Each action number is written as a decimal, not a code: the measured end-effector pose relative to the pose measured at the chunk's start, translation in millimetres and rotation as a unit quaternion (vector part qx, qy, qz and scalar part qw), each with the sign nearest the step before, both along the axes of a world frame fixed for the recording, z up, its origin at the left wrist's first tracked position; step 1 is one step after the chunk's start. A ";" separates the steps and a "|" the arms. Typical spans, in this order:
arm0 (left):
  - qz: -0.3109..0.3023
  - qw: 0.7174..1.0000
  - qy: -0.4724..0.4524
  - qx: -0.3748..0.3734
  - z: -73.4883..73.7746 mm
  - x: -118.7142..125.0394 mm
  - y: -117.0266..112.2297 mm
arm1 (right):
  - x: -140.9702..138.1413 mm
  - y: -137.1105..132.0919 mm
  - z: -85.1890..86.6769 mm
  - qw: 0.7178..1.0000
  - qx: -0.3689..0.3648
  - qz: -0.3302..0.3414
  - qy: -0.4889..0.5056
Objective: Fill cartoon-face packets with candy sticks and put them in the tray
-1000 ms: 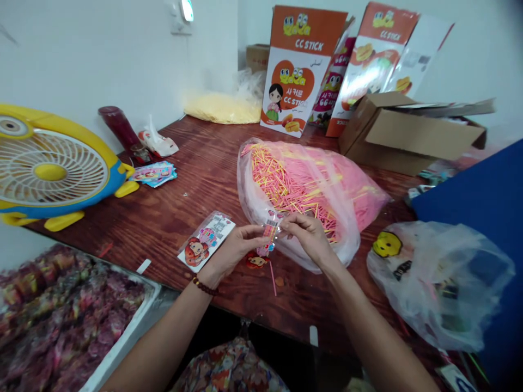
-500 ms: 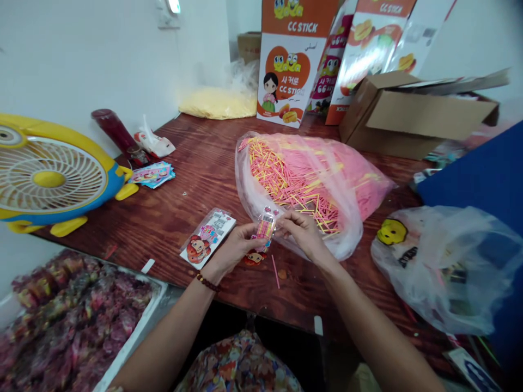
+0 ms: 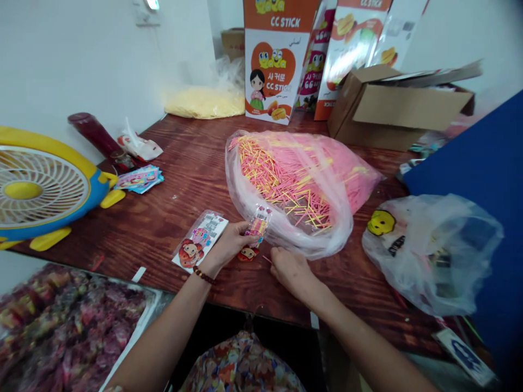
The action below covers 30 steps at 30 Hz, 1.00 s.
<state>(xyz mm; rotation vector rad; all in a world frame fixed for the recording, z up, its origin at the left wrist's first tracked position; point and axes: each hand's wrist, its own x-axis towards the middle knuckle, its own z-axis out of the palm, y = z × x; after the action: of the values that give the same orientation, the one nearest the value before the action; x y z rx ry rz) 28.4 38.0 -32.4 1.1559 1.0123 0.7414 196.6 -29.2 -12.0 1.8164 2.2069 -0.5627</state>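
1. A clear packet [image 3: 259,224] is pinched low by the fingers of the left hand [image 3: 229,243], seemingly leaving its top uncovered.
2. Over the desk [image 3: 190,158], a pink stick [image 3: 266,259] is gripped by the right hand [image 3: 292,273].
3. The open bag [image 3: 341,239] is set just beyond, presumably for easy reach.

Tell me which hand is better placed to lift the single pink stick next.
Probably the right hand: the pink stick is at its fingertips, while the left hand holds the small clear packet.
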 end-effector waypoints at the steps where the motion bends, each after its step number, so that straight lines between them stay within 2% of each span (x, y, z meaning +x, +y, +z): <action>1: -0.007 1.000 0.020 0.016 -3.0 2.7 3.8 | -1.8 0.4 -0.1 1.000 0.002 0.006 -0.002; 5: 0.005 0.978 0.180 0.106 -19.0 11.8 14.5 | 5.0 -1.7 0.9 1.000 0.005 0.017 0.021; 8: 0.049 0.949 0.259 0.172 -29.8 14.6 12.3 | 26.1 -6.8 1.1 0.993 0.007 -0.004 0.115; 10: 0.078 0.935 0.274 0.210 -35.0 14.6 7.3 | 47.0 -4.4 1.6 0.971 0.027 -0.037 0.234; 12: 0.092 0.927 0.276 0.237 -38.8 14.3 1.9 | 70.2 8.0 3.2 0.931 0.065 -0.076 0.350; 14: 0.096 0.922 0.276 0.254 -41.3 14.4 -2.5 | 91.7 31.1 5.8 0.904 0.110 -0.113 0.398; 15: 0.099 0.919 0.278 0.261 -42.1 14.7 -4.2 | 100.7 45.6 7.0 0.902 0.139 -0.137 0.385; 17: 0.107 0.913 0.284 0.272 -43.1 15.1 -6.8 | 114.1 77.1 8.3 0.931 0.176 -0.153 0.282; 19: 0.118 0.907 0.286 0.284 -43.6 14.7 -8.1 | 122.5 107.4 7.5 0.961 0.188 -0.134 0.155; 21: 0.124 0.905 0.282 0.294 -43.7 13.6 -8.3 | 128.3 133.4 4.4 0.971 0.199 -0.109 0.071; 25: 0.115 0.900 0.285 0.310 -43.4 11.7 -8.6 | 139.0 171.5 -4.7 0.974 0.209 -0.087 0.017; 30: 0.106 0.888 0.314 0.320 -43.3 3.0 -14.6 | 145.7 197.0 -14.3 0.981 0.190 0.009 -0.031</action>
<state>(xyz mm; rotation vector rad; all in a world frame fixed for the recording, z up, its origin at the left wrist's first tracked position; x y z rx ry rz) 31.5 23.4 -75.7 1.9625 1.5067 0.9371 342.3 167.8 -26.3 1.9512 2.4116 -0.0782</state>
